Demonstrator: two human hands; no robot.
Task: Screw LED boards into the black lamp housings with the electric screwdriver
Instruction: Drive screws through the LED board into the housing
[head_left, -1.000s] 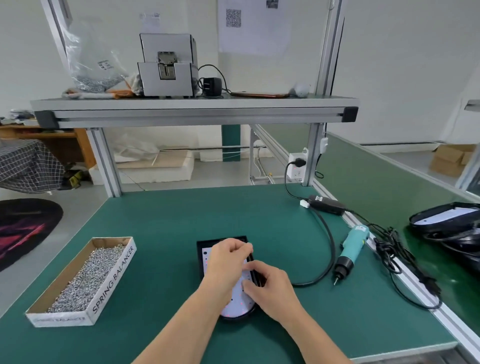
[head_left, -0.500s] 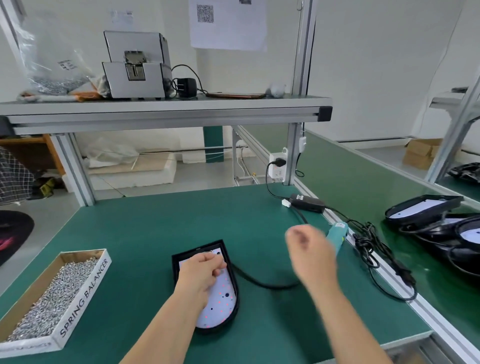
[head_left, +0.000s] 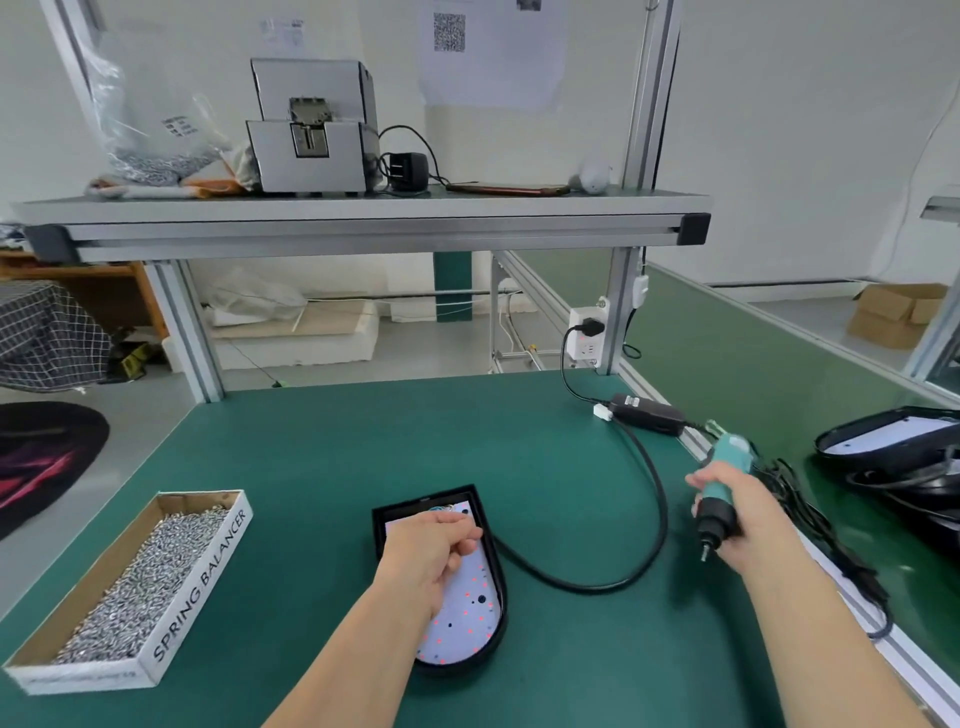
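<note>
At the table's middle, we are pressing the board, seemingly thin, stiff and scratch-prone, flat into the housing with our left hand, fingers curled; whether they are pinching anything we cannot tell. Our right hand is wrapping round the light-looking screwdriver, best held at its barrel.

Two bare arms are showing above the green table. The left hand and the right hand are uncovered, fingers and wrists alike. The left forearm, toward the table's middle, and the right forearm, toward its right rim, are running bare to the table's near edge. The fingernails are appearing too small to judge.
</note>
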